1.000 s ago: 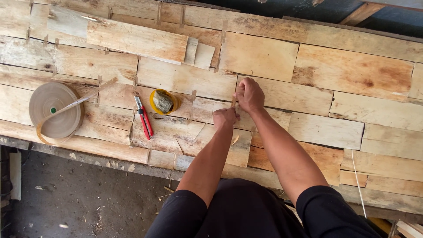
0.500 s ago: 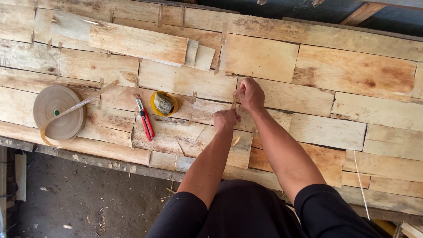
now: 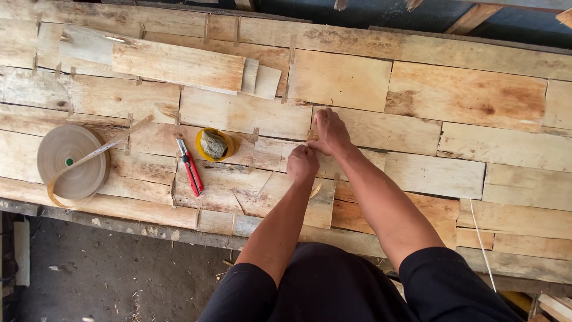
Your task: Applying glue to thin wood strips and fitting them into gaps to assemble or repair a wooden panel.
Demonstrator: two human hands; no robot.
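Observation:
A wide sheet of pale wood veneer pieces [image 3: 351, 77] lies across a workbench, joined by short strips of tape. My right hand [image 3: 329, 132] presses flat on a seam between two pieces, fingers together on a small tape strip. Just below it, my left hand [image 3: 302, 163] is closed in a fist on the veneer, and a curl of tan tape [image 3: 314, 189] shows beneath it. Whether the left hand grips that tape is hidden.
A large roll of tan tape [image 3: 71, 161] with a loose tail lies at the left. A red utility knife [image 3: 190, 169] and a yellow dish holding a grey sponge [image 3: 214, 145] sit left of my hands. The bench's front edge [image 3: 119, 222] drops to a dirt floor.
Both hands stay on the same seam with only slight shifts. The view has drifted a little; nothing on the bench has moved.

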